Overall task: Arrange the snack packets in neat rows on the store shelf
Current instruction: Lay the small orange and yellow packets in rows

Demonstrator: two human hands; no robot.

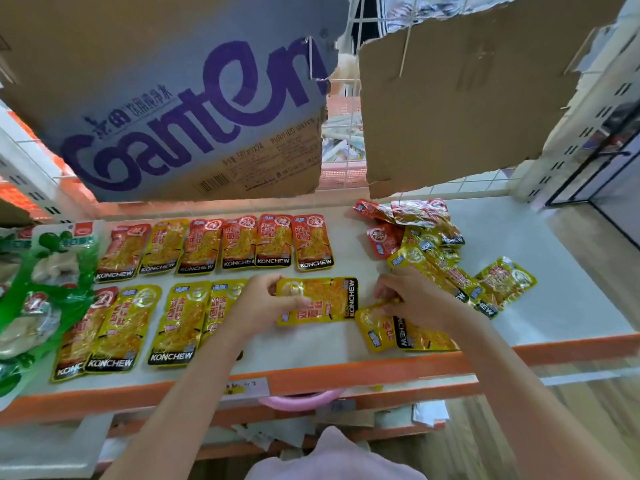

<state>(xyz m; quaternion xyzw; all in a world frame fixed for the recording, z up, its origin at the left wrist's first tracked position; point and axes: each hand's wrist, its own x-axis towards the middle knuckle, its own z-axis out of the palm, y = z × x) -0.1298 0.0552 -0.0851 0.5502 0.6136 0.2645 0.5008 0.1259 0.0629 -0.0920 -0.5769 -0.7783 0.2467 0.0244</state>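
White shelf [502, 271] with an orange front lip. Back row of six packets [221, 245], lying flat side by side, mostly red, one yellow. Front row of four yellow packets [138, 323] at left, some overlapping. One yellow packet [322, 299] lies sideways mid-shelf. Loose heap of red and yellow packets [433, 258] at right, jumbled and overlapping. Green bags [41, 289] crowd the far left end.
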